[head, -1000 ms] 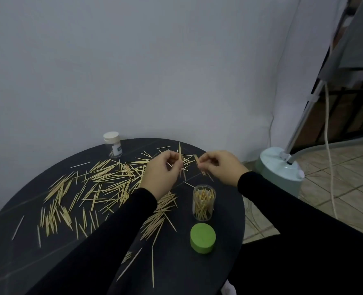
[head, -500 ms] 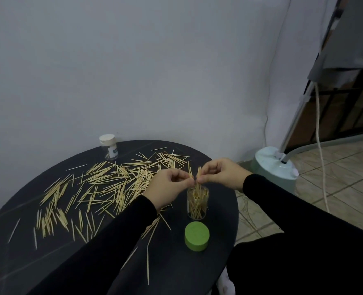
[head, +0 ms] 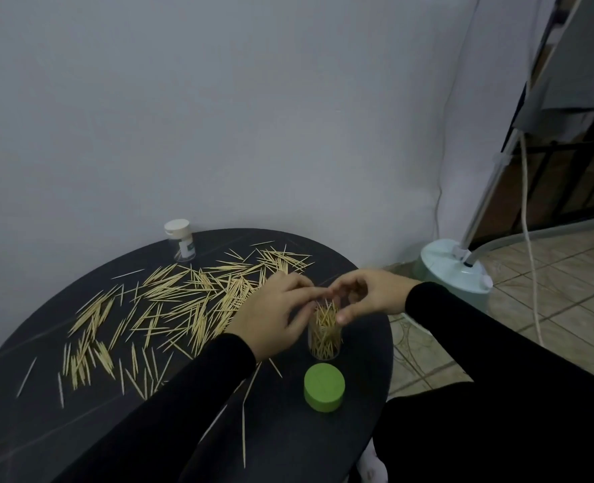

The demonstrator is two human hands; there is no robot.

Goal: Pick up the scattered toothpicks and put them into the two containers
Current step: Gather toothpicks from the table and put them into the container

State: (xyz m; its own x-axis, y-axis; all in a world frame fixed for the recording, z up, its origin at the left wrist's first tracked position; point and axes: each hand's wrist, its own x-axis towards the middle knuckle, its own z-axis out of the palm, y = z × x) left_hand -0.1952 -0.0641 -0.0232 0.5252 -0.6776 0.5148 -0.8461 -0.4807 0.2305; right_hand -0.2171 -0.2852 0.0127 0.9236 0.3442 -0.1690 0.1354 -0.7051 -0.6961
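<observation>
Many pale wooden toothpicks lie scattered over the left and middle of the round black table. A clear container, open and packed with upright toothpicks, stands near the table's right edge. Its green lid lies just in front of it. My left hand and my right hand meet over the container's mouth, fingertips touching above the toothpick tips. My right thumb sits beside the rim. I see no toothpick pinched in either hand. A second small jar with a white cap stands at the table's back edge.
A grey wall runs close behind the table. On the tiled floor to the right stands a pale green appliance base with a slanted pole and a white cord. A few long single toothpicks lie near the table's front.
Both hands carried pinched toothpicks from the pile's back right edge to the clear container, lowered them into its mouth, and the pinches have loosened.
</observation>
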